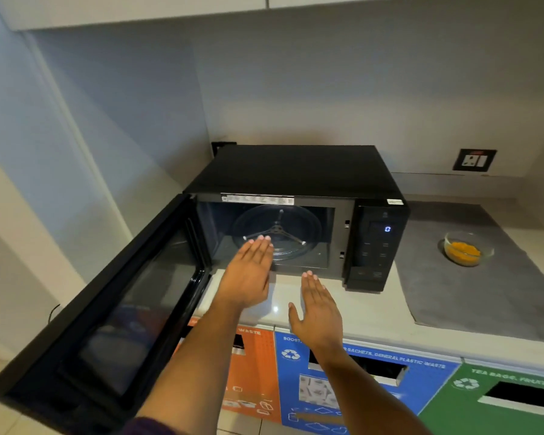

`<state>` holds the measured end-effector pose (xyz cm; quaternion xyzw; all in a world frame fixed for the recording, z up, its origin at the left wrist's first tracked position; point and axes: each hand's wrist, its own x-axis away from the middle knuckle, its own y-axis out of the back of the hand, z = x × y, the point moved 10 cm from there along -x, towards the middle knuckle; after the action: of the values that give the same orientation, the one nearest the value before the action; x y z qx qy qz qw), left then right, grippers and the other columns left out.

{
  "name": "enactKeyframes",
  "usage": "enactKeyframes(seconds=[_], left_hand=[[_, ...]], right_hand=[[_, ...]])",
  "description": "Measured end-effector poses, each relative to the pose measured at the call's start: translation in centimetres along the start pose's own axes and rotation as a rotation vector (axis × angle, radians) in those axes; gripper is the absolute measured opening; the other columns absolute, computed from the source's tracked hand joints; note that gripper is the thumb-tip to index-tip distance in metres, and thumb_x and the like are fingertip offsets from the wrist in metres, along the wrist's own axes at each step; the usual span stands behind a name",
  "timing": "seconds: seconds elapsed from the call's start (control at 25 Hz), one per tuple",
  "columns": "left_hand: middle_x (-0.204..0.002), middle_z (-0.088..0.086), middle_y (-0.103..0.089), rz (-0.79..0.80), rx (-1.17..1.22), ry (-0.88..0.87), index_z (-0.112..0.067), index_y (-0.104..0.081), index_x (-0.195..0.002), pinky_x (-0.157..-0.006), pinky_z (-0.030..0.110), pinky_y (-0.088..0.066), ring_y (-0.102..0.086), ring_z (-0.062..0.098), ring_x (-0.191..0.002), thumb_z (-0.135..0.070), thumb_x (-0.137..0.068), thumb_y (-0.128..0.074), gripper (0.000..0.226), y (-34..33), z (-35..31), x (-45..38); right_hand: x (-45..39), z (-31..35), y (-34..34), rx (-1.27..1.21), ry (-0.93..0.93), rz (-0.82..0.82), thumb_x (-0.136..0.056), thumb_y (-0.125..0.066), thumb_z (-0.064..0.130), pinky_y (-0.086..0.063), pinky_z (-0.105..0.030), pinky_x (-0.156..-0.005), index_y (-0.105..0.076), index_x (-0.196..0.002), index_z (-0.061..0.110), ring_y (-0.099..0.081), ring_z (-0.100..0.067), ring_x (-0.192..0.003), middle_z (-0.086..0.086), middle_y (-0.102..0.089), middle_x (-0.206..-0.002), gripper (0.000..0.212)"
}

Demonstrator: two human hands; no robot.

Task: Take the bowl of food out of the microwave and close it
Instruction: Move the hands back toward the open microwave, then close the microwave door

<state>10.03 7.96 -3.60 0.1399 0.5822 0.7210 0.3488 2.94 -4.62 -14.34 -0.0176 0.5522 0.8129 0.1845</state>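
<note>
A black microwave (299, 171) stands on the counter with its door (113, 309) swung wide open to the left. Inside, only the glass turntable (299, 227) shows. A clear glass bowl of yellow food (467, 248) sits on a grey mat (471, 296) to the right of the microwave. My left hand (248, 274) is flat with fingers extended, its fingertips at the cavity's front edge. My right hand (319, 312) hovers flat over the counter in front of the microwave. Both hands hold nothing.
A wall socket (474, 160) sits on the back wall at right. Below the counter edge (390, 334) are orange (258, 365), blue (296, 381) and green (484, 400) waste bin fronts with slots. A cabinet overhangs above. A wall stands close on the left, behind the open door.
</note>
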Motion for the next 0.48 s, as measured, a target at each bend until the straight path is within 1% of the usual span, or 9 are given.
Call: enactKeyframes(seconds=[0.12,0.2,0.28,0.32,0.36,0.4,0.44,0.48], left_hand=[[-0.171,0.019,0.004,0.030,-0.170,0.147,-0.002,-0.004,-0.164,-0.118,0.042,0.023,0.007,0.030,-0.159,-0.039,-0.098,-0.042,0.084,1.9,5.7,-0.8],[-0.170,0.021,0.009,0.052,-0.255,0.283,-0.001,-0.003,-0.163,-0.120,0.047,0.023,0.011,0.033,-0.158,-0.048,-0.094,-0.049,0.096,3.8,9.4,-0.9],[-0.171,0.020,0.007,0.087,-0.323,0.425,-0.003,-0.005,-0.164,-0.121,0.058,0.018,0.010,0.035,-0.158,-0.058,-0.088,-0.055,0.106,5.3,12.3,-0.4],[-0.171,0.019,0.004,0.109,-0.326,0.503,-0.003,-0.007,-0.164,-0.120,0.065,0.015,0.008,0.038,-0.158,-0.062,-0.086,-0.055,0.108,5.7,13.4,0.0],[-0.172,0.018,0.002,0.142,-0.307,0.582,-0.004,-0.009,-0.164,-0.117,0.070,0.012,0.006,0.041,-0.158,-0.066,-0.085,-0.055,0.110,5.8,14.4,0.4],[-0.172,0.018,0.000,0.184,-0.278,0.651,-0.004,-0.009,-0.164,-0.115,0.074,0.007,0.003,0.044,-0.157,-0.068,-0.085,-0.055,0.112,5.7,15.1,0.8],[-0.172,0.019,-0.002,0.223,-0.252,0.694,-0.002,-0.009,-0.164,-0.116,0.076,-0.001,-0.001,0.047,-0.156,-0.068,-0.085,-0.056,0.113,5.5,15.5,1.0],[-0.171,0.021,-0.004,0.248,-0.231,0.709,0.000,-0.009,-0.163,-0.116,0.076,-0.010,-0.006,0.050,-0.155,-0.065,-0.086,-0.057,0.112,5.4,15.6,0.8]], right_hand=[[-1.2,2.6,-2.1,-0.090,0.022,0.067,-0.099,-0.033,0.061,-0.013,-0.027,-0.124,-0.013,-0.164,0.025,-0.017,-0.012,-0.158,0.007,-0.015,-0.172,0.078],[-1.5,4.9,-3.9,-0.212,0.044,0.142,-0.097,-0.039,0.062,-0.023,-0.027,-0.122,-0.020,-0.163,0.028,-0.027,-0.010,-0.155,0.011,-0.023,-0.169,0.077],[-1.2,7.5,-5.8,-0.346,0.055,0.228,-0.094,-0.045,0.064,-0.033,-0.030,-0.122,-0.025,-0.162,0.033,-0.036,-0.006,-0.150,0.016,-0.029,-0.166,0.077],[-1.0,8.6,-6.5,-0.397,0.054,0.263,-0.092,-0.047,0.064,-0.037,-0.030,-0.120,-0.030,-0.160,0.034,-0.041,-0.004,-0.146,0.019,-0.035,-0.163,0.076],[-1.0,9.8,-7.3,-0.445,0.052,0.311,-0.091,-0.050,0.063,-0.041,-0.031,-0.118,-0.038,-0.156,0.035,-0.048,-0.004,-0.140,0.019,-0.044,-0.157,0.072],[-1.0,10.9,-8.3,-0.485,0.046,0.371,-0.090,-0.052,0.060,-0.047,-0.031,-0.113,-0.051,-0.148,0.035,-0.058,-0.005,-0.130,0.017,-0.057,-0.148,0.063],[-0.9,12.1,-9.1,-0.512,0.042,0.440,-0.090,-0.054,0.054,-0.054,-0.033,-0.105,-0.065,-0.135,0.034,-0.068,-0.007,-0.115,0.013,-0.070,-0.133,0.051],[-0.8,13.4,-10.2,-0.553,0.016,0.522,-0.091,-0.055,0.049,-0.059,-0.035,-0.095,-0.075,-0.120,0.029,-0.073,-0.010,-0.098,0.008,-0.078,-0.117,0.041]])
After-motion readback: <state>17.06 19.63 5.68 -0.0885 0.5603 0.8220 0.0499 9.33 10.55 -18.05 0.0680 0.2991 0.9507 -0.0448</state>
